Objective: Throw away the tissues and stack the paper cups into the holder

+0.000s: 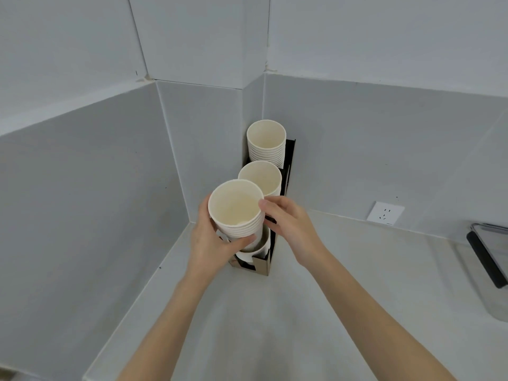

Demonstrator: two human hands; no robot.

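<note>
A stack of cream paper cups (237,213) is held over the nearest slot of a black cup holder (264,264) in the counter's corner. My left hand (210,240) wraps the stack from the left and below. My right hand (288,224) touches the stack's rim with its fingertips from the right. A cup rim shows in the nearest slot under the held stack. Two other stacks fill the holder: a middle stack (261,178) and a far stack (266,141). No tissues are in view.
The holder stands on a pale counter (302,312) against grey walls on the left and behind. A white wall socket (385,213) is at the right. A dark-edged tray or appliance (486,254) sits at the counter's far right.
</note>
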